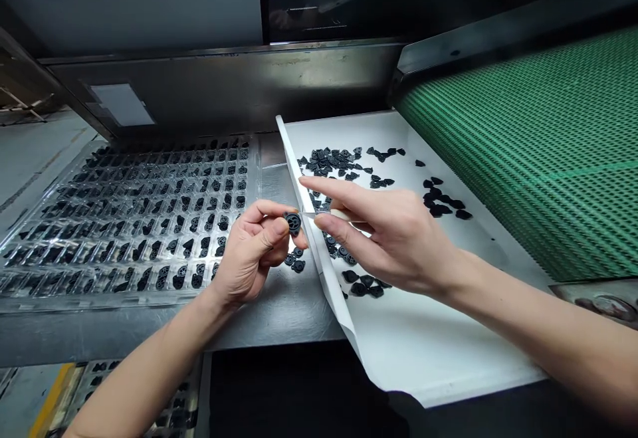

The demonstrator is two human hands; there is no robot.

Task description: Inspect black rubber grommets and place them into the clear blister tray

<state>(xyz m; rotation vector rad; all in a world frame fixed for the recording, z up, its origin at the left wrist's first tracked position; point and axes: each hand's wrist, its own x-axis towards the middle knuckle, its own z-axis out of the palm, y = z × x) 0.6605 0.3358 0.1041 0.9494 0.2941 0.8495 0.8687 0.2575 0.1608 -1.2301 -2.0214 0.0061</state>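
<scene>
Pinched between the thumb and fingers of my left hand [256, 248] is a small black moulded part [292, 222], its round openwork face turned up. My right hand [383, 235] grips a slim pale tool with a thin metal blade [308, 214] between thumb and fingers, its index finger stretched out. The blade's tip reaches the edge of the part; whether it touches cannot be made out. Most of the tool is hidden in the hand. A few loose black parts [298, 265] lie on the metal table just beyond my left hand.
A clear compartment tray [144, 305] filled with black parts is at left. A white sheet [413, 331] with a raised edge [326, 285] carries scattered black parts [329, 159]. A green conveyor belt [538, 132] slopes along the right. A metal machine panel [224, 89] stands behind.
</scene>
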